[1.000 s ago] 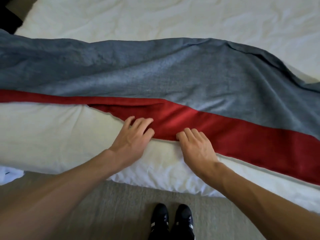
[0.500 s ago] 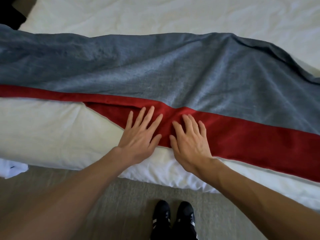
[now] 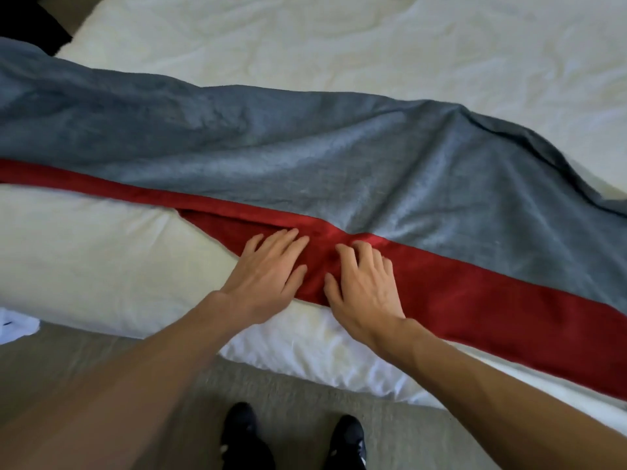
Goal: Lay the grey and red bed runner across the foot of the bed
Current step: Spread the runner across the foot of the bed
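1. Now my left hand [image 3: 268, 269] lies flat, fingers spread, on the runner [image 3: 305, 171]'s red band, gripping nothing.
2. My right hand [image 3: 364, 286] presses beside it, fingers curled into the red cloth, bunching it.
3. The runner lies rumpled across the bed [image 3: 84, 259].

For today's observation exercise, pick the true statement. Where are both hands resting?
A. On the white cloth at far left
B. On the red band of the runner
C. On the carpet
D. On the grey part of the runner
B: the left hand and right hand lie palm down, side by side, on the red band near the edge of the bed.
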Available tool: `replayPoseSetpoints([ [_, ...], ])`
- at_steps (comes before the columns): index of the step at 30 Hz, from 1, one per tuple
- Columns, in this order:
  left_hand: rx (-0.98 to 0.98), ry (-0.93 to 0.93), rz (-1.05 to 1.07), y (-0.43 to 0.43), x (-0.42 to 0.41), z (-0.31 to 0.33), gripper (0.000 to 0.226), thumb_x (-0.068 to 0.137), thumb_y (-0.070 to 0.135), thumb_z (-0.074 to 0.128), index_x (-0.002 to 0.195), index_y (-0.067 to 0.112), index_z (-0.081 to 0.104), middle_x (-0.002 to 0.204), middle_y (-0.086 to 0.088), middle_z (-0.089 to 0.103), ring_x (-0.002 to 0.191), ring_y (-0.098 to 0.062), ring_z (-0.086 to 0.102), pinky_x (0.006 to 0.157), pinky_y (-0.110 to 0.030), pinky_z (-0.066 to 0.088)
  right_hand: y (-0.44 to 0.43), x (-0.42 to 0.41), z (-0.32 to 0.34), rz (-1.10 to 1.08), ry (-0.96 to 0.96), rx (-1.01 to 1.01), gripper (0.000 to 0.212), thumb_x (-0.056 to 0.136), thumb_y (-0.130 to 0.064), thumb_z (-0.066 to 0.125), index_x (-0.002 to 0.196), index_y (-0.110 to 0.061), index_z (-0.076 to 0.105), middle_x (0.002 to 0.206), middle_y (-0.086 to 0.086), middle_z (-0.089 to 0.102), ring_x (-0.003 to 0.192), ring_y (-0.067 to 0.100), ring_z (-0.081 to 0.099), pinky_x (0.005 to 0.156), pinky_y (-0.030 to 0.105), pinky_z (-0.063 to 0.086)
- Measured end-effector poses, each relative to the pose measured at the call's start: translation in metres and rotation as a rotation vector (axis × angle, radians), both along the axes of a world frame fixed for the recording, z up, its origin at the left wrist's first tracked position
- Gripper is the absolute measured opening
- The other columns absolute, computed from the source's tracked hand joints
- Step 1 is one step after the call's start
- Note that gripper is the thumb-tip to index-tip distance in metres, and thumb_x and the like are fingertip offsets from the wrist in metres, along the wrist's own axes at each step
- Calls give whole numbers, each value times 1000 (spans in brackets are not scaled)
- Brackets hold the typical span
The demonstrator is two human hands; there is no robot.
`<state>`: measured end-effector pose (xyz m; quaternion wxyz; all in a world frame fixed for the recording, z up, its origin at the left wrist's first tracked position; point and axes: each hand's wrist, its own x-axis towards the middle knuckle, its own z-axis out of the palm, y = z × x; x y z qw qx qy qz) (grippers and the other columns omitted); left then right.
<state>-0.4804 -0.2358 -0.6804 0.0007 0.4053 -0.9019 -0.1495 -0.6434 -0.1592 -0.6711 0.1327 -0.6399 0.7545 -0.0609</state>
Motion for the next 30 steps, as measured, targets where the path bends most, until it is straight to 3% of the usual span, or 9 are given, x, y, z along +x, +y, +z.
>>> replayPoseSetpoints([
  [3, -31, 76, 52, -20, 28, 18, 49, 91, 31, 36, 133, 10, 49, 138, -8, 50, 129, -22, 44, 104, -42, 32, -23, 23, 11, 19, 26, -13, 45, 87, -37, 48, 123, -11, 50, 121, 14, 50, 105, 31, 49, 90, 42, 37],
  [10, -101, 101, 116, -92, 134, 44, 42, 90, 26, 39, 124, 8, 55, 124, -7, 58, 114, -24, 53, 96, -41, 38, -96, 112, 36, 29, -21, -10, 42, 95, -40, 35, 126, -14, 47, 131, 11, 45, 114, 29, 43, 96, 40, 33],
  [19, -160, -46, 203, -187, 263, 54, 53, 96, 34, 37, 144, 14, 31, 147, -9, 37, 135, -24, 32, 106, -42, 27, -196, 216, 54, -5, -53, -42, 45, 97, -38, 32, 132, -12, 44, 139, 14, 41, 128, 29, 36, 105, 41, 27],
  [24, -143, -84, 197, -223, 273, 50, 57, 96, 37, 35, 147, 17, 22, 153, -10, 26, 139, -26, 24, 108, -44, 22, -237, 225, 54, -12, -44, -82, 40, 97, -35, 36, 128, -11, 47, 136, 12, 44, 126, 27, 38, 104, 39, 28],
  [30, -100, -84, 144, -270, 253, 42, 59, 95, 40, 28, 149, 21, 12, 156, -8, 15, 142, -25, 15, 111, -45, 19, -285, 203, 44, -85, -71, -83, 46, 97, -33, 35, 137, -9, 40, 142, 12, 42, 131, 27, 36, 108, 40, 26],
])
